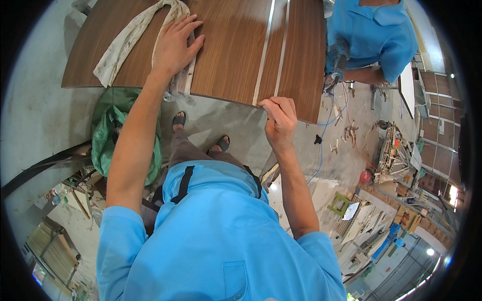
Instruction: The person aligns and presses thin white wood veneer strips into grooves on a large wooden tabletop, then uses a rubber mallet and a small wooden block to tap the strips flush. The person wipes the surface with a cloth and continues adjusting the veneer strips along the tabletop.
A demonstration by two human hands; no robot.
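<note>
At the right hand (280, 118), a pale strip (264, 50) on brown board (226, 50)

Big green bag (103, 143) slumped below the left grip (175, 45); blue hose (322, 150) snaking right of the right grip (281, 118); scraps (351, 131) littering the floor (246, 125) further right; green frame (339, 204) and a round red thing (365, 176) lower right of that same grip, well away

Head-worn fisheye cam looks dn on nearby brn panel (226, 50).

Brown wood-grain panel (221, 60), lying flat, two pale stripes (264, 50), stained cloth (129, 41) atop
</note>
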